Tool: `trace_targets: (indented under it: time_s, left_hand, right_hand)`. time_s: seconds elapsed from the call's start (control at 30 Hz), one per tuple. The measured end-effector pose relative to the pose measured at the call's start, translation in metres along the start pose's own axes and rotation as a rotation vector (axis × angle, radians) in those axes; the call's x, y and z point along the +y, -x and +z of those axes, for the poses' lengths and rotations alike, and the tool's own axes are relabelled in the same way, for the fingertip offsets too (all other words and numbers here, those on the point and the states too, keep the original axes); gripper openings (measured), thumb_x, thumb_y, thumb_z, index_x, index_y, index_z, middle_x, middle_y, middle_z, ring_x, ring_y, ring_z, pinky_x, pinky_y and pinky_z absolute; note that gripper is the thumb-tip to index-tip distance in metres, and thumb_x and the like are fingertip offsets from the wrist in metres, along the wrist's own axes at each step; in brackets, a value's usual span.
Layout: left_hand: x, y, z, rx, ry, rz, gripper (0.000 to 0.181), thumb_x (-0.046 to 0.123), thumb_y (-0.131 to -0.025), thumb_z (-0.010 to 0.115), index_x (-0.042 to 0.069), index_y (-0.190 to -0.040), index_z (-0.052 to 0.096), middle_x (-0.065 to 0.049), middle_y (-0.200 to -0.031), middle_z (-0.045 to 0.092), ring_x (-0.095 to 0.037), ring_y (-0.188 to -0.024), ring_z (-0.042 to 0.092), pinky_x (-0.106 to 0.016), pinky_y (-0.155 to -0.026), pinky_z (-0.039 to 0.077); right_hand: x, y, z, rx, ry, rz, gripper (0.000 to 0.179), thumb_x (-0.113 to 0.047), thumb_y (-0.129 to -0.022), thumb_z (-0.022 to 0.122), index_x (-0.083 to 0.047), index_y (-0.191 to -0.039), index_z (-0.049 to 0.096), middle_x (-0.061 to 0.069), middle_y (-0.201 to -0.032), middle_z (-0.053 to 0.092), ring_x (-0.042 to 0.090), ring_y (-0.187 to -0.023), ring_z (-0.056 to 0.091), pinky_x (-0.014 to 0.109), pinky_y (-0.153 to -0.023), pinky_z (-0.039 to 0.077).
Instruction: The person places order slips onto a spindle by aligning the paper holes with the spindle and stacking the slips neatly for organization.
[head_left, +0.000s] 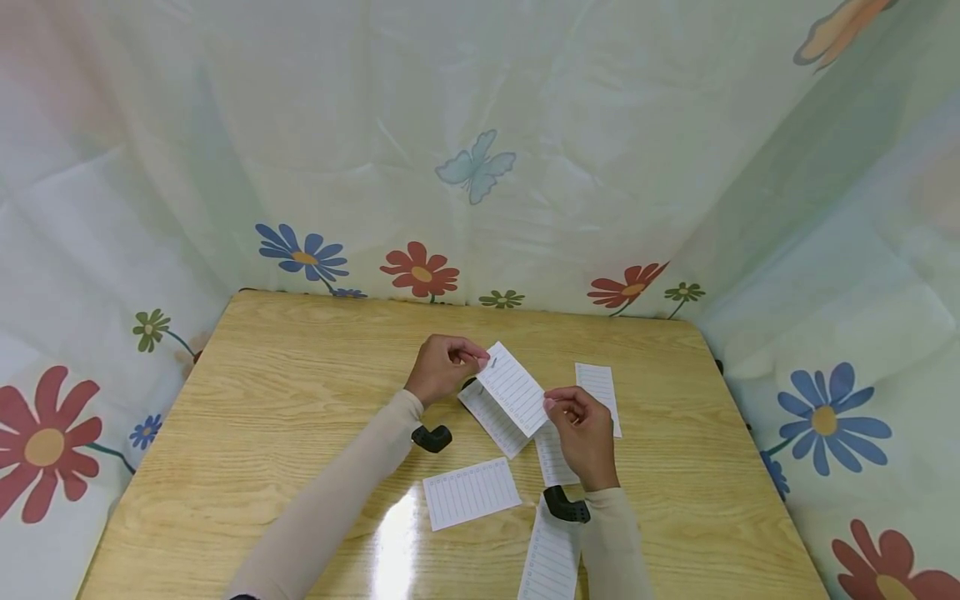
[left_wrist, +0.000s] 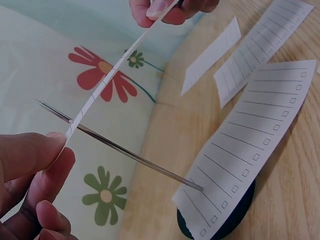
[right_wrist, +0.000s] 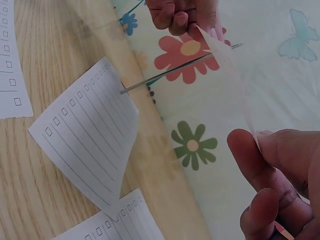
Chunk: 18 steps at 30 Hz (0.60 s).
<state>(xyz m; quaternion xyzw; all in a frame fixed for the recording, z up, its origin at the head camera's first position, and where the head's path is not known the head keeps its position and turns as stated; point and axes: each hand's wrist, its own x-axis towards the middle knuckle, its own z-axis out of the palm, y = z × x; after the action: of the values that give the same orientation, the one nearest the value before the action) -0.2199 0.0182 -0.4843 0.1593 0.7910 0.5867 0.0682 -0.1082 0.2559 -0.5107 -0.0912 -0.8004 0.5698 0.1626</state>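
A lined paper slip [head_left: 513, 390] with small checkboxes is stretched between both hands. My left hand [head_left: 442, 367] pinches its upper left corner between thumb and finger, close to where the thin metal spike of a paper spindle [left_wrist: 135, 155] pokes through it. At the opposite end, my right hand [head_left: 585, 433] pinches the slip's edge. The spike's tip stands out just above the held slip. Lower down, a second lined slip [left_wrist: 260, 115] is pierced by the same spike and lies tilted over its dark round base [left_wrist: 247, 202], hiding most of it.
Several loose lined slips lie on the wooden table [head_left: 300, 375]: one slip [head_left: 471, 493] in front, another [head_left: 551, 550] near the right forearm, and one [head_left: 598, 387] behind the right hand. A flowered curtain [head_left: 360, 125] surrounds the table's back and sides.
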Motion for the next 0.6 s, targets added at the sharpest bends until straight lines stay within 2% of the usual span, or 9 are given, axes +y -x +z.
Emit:
trace_targets:
  time_s: [0.23, 0.6]
  left_hand:
    - [-0.008, 0.000, 0.002, 0.001, -0.041, 0.007, 0.005, 0.015, -0.096, 0.080, 0.015, -0.098, 0.084, 0.001, -0.086, 0.074, -0.015, -0.077, 0.056, -0.024, -0.071, 0.044]
    - [-0.023, 0.001, 0.005, -0.003, -0.059, -0.027, 0.008, 0.011, -0.095, 0.079, 0.016, -0.096, 0.084, 0.001, -0.087, 0.075, -0.014, -0.079, 0.058, -0.024, -0.071, 0.046]
  right_hand:
    - [0.006, 0.000, 0.002, -0.017, -0.009, -0.023, 0.006, -0.003, -0.096, 0.076, -0.007, -0.099, 0.078, 0.017, -0.082, 0.075, 0.004, -0.064, 0.054, 0.017, -0.057, 0.040]
    - [0.014, 0.003, 0.006, -0.032, 0.048, 0.009, 0.006, -0.005, -0.095, 0.077, -0.008, -0.099, 0.079, 0.016, -0.083, 0.075, 0.004, -0.064, 0.056, 0.017, -0.058, 0.041]
